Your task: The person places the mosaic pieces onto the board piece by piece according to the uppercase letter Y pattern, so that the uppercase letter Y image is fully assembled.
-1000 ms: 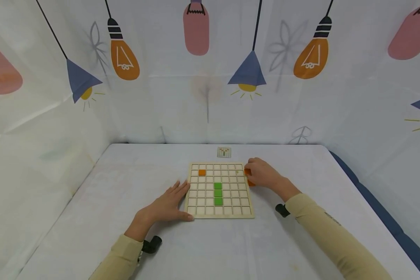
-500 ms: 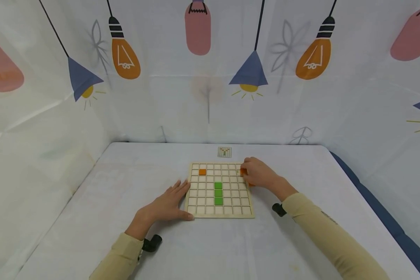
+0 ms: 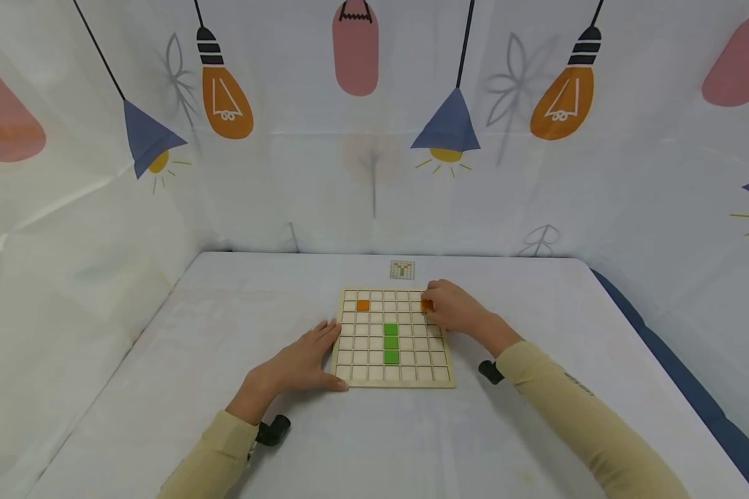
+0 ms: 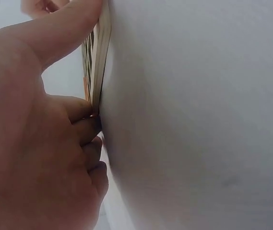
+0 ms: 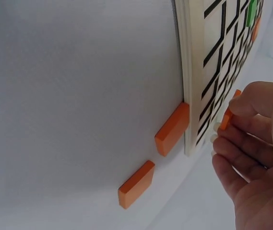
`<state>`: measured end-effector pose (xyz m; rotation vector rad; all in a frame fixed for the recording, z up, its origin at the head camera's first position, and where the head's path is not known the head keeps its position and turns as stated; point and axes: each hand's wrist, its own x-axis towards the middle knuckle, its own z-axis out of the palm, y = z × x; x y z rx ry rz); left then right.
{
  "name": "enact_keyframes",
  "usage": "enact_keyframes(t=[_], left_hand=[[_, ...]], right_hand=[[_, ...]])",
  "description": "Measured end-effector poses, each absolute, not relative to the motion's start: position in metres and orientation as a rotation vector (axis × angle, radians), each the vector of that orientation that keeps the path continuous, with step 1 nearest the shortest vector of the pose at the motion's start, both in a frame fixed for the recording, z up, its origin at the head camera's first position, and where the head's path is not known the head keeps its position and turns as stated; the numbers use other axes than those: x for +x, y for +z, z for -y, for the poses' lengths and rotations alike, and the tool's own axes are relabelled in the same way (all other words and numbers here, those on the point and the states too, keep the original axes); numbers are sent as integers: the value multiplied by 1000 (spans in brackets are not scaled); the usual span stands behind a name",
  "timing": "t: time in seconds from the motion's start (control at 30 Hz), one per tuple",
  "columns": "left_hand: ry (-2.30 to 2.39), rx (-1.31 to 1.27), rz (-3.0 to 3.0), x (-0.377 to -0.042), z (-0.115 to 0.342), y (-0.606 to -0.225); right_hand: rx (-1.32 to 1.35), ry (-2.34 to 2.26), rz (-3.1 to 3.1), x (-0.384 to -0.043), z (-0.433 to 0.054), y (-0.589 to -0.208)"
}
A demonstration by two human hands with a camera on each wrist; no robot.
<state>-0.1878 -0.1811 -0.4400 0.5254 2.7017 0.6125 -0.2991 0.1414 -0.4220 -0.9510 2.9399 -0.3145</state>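
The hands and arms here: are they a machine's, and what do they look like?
No, they are a person's. The left hand and right hand are ungloved. The left sleeve and right sleeve are beige and reach toward the wrists; the right one bears a dark marking, too small to read. A small black device shows at each wrist.

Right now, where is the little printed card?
In the head view, the card lies on the table beyond the grid board, left of the right hand.
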Motion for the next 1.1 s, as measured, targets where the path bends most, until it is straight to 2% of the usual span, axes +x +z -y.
enact_keyframes(t=[0.63, 1.1], left_hand=[[663, 518, -2696, -187, 183, -445], [657, 504, -2699, -187, 182, -446]], right_hand=[[-1064, -346, -2943, -295, -115, -424], [-1050, -356, -2931, -295, -99, -427]])
